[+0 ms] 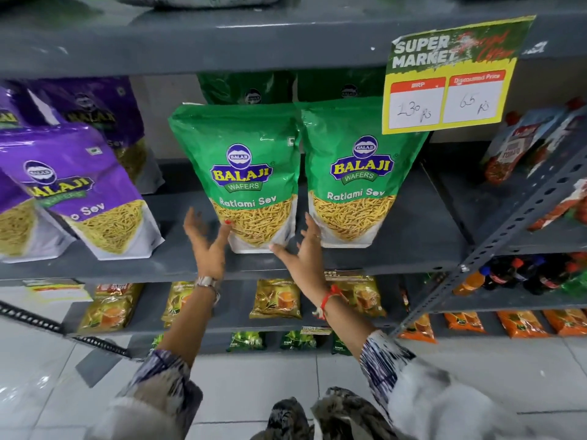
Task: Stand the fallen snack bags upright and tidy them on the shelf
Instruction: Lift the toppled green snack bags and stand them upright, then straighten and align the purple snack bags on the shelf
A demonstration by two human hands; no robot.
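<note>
Here the left green bag [244, 179] stands between both hands' spread-open grips, left hand [208, 241], right hand [305, 249].

Two Ratlami Sev bags [241, 176] [355, 173] are stood side by side on the shelf [397, 246], Sev bags [79, 188] to their left.

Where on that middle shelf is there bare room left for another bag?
Bare shelf shows right of the right green bag, up to the slanted upright, and in a narrower gap between the purple bags and the left green bag. The two green bags stand pressed together, both open hands at their base.
</note>
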